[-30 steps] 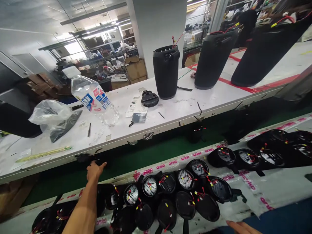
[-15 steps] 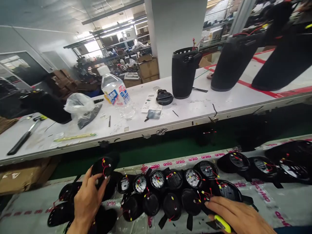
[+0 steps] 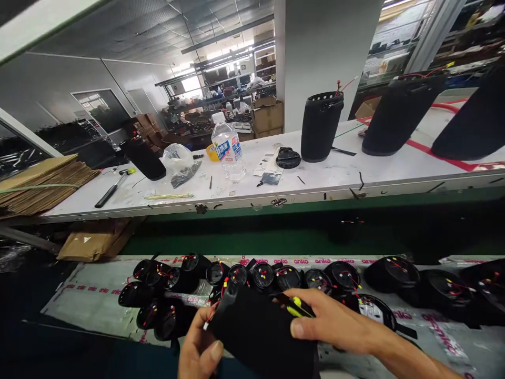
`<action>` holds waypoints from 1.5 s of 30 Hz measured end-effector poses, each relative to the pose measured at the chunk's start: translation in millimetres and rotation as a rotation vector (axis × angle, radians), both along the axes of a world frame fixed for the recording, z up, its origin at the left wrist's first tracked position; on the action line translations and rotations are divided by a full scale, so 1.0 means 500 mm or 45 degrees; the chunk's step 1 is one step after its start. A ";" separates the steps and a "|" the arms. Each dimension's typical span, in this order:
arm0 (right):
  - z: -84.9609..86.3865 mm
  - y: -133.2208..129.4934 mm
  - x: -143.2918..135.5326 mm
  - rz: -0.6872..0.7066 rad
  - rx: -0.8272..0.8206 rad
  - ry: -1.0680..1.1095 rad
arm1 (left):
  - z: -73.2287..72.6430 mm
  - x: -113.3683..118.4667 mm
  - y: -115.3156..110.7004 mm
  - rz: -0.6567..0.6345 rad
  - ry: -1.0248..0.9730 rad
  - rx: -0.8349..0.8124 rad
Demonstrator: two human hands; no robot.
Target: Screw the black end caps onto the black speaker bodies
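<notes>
A black cylindrical speaker housing (image 3: 260,331) is held up, tilted, at the lower centre. Red wires with small white and yellow connectors (image 3: 206,325) come out of its left end. My left hand (image 3: 199,345) is closed around that end, thumb toward me. In my right hand (image 3: 331,321) is a yellow-and-black handled tool (image 3: 299,307); its working end is partly hidden, so I cannot tell its exact kind. The right thumb touches the housing's upper side. Behind my hands stand rows of similar housings (image 3: 263,275), open ends up, with wires showing.
The housings stand on a low surface covered with printed plastic sheet (image 3: 84,302). Beyond a dark green gap runs a white bench (image 3: 221,192). It carries a water bottle (image 3: 229,152), a plastic bag (image 3: 178,160), a black-handled tool (image 3: 110,195), upright housings (image 3: 321,126) and flat cardboard (image 3: 43,184).
The view has swung left. My left hand has brought a housing from the left group to the centre. My right hand has moved from the right-hand housings to this one, still holding the tool.
</notes>
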State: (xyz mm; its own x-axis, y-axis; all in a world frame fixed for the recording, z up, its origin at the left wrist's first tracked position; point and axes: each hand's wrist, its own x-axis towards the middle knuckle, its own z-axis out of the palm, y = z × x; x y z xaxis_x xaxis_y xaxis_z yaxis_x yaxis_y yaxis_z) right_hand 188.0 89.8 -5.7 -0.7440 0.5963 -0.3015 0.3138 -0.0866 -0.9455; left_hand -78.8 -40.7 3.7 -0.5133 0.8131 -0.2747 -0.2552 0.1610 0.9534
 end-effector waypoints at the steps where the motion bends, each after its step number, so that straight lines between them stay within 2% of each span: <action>1: -0.017 -0.009 0.004 0.020 -0.092 0.051 | -0.010 0.017 0.002 -0.004 -0.041 0.026; 3: -0.048 -0.034 0.009 -0.043 -0.207 0.126 | -0.028 0.051 0.005 0.032 -0.133 0.042; 5: -0.066 -0.066 0.012 -0.166 -0.214 0.112 | -0.043 0.086 0.007 0.098 -0.234 0.052; 7: -0.065 -0.095 0.014 -0.226 -0.165 -0.008 | -0.054 0.122 0.006 0.170 -0.297 0.039; 9: -0.046 -0.115 0.022 -0.186 -0.066 -0.162 | -0.062 0.151 0.003 0.204 -0.294 0.012; 12: 0.000 -0.127 0.040 -0.129 0.170 -0.282 | -0.066 0.172 -0.005 0.212 -0.279 -0.031; 15: 0.038 -0.129 0.047 -0.089 0.565 -0.305 | -0.071 0.171 -0.015 0.199 -0.268 -0.082; 18: 0.049 -0.133 0.028 0.063 1.019 -0.363 | -0.084 0.160 -0.026 0.146 -0.137 -0.119; 21: 0.042 -0.138 0.001 0.182 1.253 -0.429 | -0.098 0.150 -0.038 0.129 0.003 -0.141; 27: 0.038 -0.143 -0.015 0.231 1.348 -0.463 | -0.097 0.152 -0.056 0.145 0.152 -0.171; 36: 0.033 -0.184 -0.025 0.143 1.398 -0.598 | -0.097 0.175 -0.065 0.226 0.322 -0.151; 40: 0.043 -0.186 -0.037 0.272 1.300 -0.722 | -0.079 0.182 -0.064 0.259 0.533 -0.253; 45: 0.078 -0.180 -0.042 0.450 1.234 -0.816 | -0.054 0.190 -0.059 0.260 0.711 -0.339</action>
